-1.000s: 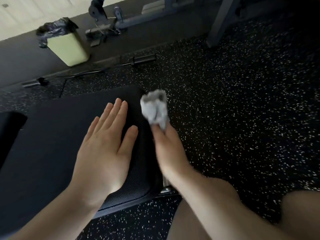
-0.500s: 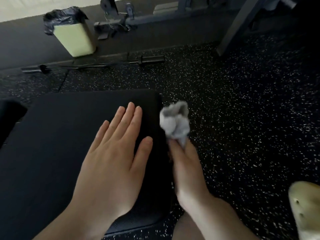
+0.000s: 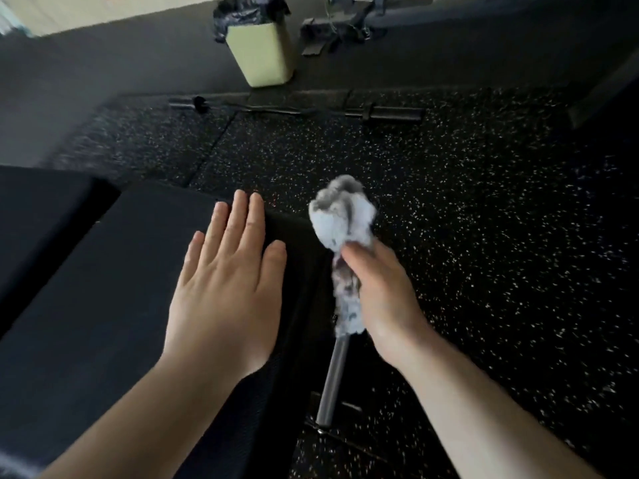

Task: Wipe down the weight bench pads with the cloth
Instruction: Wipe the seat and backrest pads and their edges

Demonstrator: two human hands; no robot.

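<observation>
The black weight bench pad (image 3: 103,288) fills the lower left of the head view. My left hand (image 3: 228,288) lies flat on its top near the right end, fingers straight and together. A crumpled grey cloth (image 3: 340,223) is held by my right hand (image 3: 383,299) just off the pad's right end, above the floor. The cloth bunches above my fingers and trails down along my palm. A second dark pad (image 3: 38,216) shows at the far left.
A silver metal post (image 3: 333,378) of the bench frame stands below the cloth. Black speckled rubber flooring (image 3: 484,236) spreads to the right. A pale green bin (image 3: 262,53) with a black liner stands at the back, with a black bar (image 3: 380,112) and machine parts nearby.
The view has shifted, with the bin and bar now more central. My right hand has turned, so the cloth trails down along my palm. The left hand stays flat on the pad.
</observation>
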